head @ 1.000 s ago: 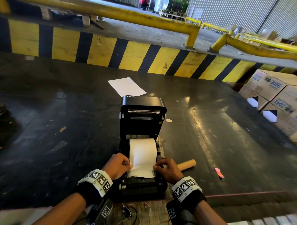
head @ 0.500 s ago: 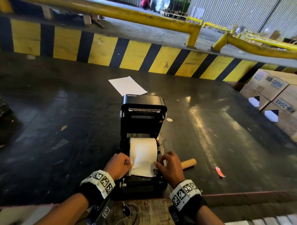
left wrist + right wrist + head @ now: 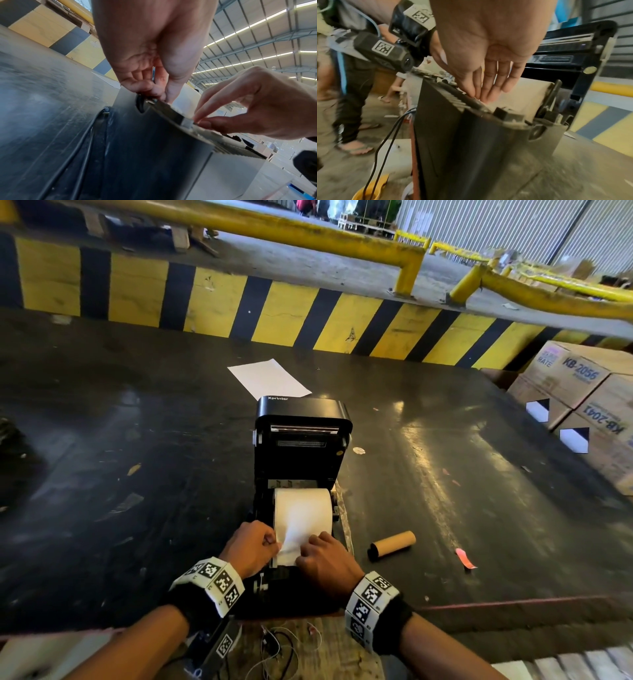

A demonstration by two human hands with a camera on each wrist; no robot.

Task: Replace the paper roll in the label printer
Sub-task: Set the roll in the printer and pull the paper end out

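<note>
The black label printer (image 3: 301, 440) stands on the dark table with its lid raised. A white paper roll (image 3: 303, 508) sits in its bay, its loose end drawn down toward the front edge. My left hand (image 3: 272, 542) has curled fingers and pinches the left side of that loose end at the printer's front edge (image 3: 159, 96). My right hand (image 3: 313, 544) pinches the end from the right, thumb and fingers meeting on the paper (image 3: 199, 120); its fingers reach down almost straight (image 3: 481, 94). An empty cardboard core (image 3: 392, 544) lies right of the printer.
A white sheet (image 3: 269, 378) lies behind the printer. A pink scrap (image 3: 464, 558) is beyond the core. Cardboard boxes (image 3: 582, 405) are stacked at the right, and a yellow-black striped barrier (image 3: 308, 313) runs along the back. Thin cables (image 3: 274, 648) hang below the near edge.
Both hands have closed in on the paper's loose end, the right one shifting left off the printer's right side. The paper end now looks creased between them.
</note>
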